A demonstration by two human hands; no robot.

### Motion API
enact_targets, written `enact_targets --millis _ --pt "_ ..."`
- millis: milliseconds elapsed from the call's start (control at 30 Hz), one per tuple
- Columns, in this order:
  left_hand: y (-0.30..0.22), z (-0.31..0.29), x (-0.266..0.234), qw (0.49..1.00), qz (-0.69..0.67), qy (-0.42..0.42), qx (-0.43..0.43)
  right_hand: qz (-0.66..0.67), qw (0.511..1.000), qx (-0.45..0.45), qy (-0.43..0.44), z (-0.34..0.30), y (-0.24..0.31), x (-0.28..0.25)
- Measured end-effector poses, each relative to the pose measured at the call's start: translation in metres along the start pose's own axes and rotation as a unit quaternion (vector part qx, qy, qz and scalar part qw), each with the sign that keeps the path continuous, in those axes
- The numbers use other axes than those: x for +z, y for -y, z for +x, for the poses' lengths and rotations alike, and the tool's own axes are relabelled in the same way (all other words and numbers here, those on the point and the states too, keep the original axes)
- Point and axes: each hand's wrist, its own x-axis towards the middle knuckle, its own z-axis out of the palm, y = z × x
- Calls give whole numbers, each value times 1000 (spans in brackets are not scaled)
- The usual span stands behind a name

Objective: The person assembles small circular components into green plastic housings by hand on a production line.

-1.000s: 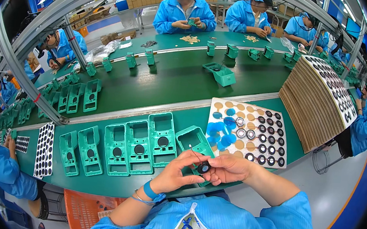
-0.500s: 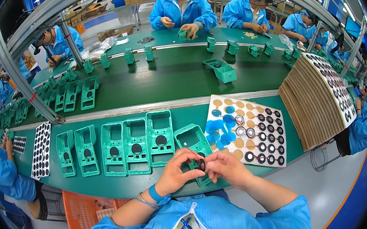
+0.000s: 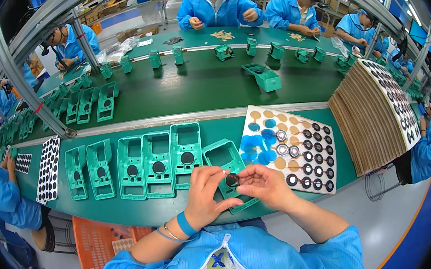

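In front of me a green plastic housing [image 3: 222, 155] lies tilted on the bench, its lower part under my hands. A small black round speaker [image 3: 231, 180] with a thin red wire is over the housing's lower half; whether it is seated there I cannot tell. My right hand [image 3: 267, 186] pinches at the speaker's right edge. My left hand [image 3: 206, 192] is on the other side, thumb spread from the fingers, fingertips beside a small white tip [image 3: 224, 171]. Left of it stands a row of similar green housings [image 3: 157, 168] with black discs in them.
At right lies a white sheet [image 3: 321, 125] with speakers, tan rings and blue film discs. Behind it rises a tall cardboard stack [image 3: 366, 124]. A conveyor [image 3: 189, 87] carries green parts past co-workers [image 3: 221, 6]. A black-dotted sheet [image 3: 49, 169] and orange crate [image 3: 93, 247] are left.
The speaker has shifted slightly left and up with my hands. My left thumb has come away from it. Across the conveyor, a co-worker's hand has let go of a green part.
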Motion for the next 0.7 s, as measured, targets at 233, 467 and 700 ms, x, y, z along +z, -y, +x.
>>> enact_targets --millis 233,467,700 --pt "0 -54 13 972 105 157 138 -508 843 -167 -63 11 6 -6" --pt "16 -62 -6 965 87 209 130 -622 743 -247 23 19 -4 1" --pt "18 -64 -12 973 55 203 99 -631 744 -217 35 28 -10 12"
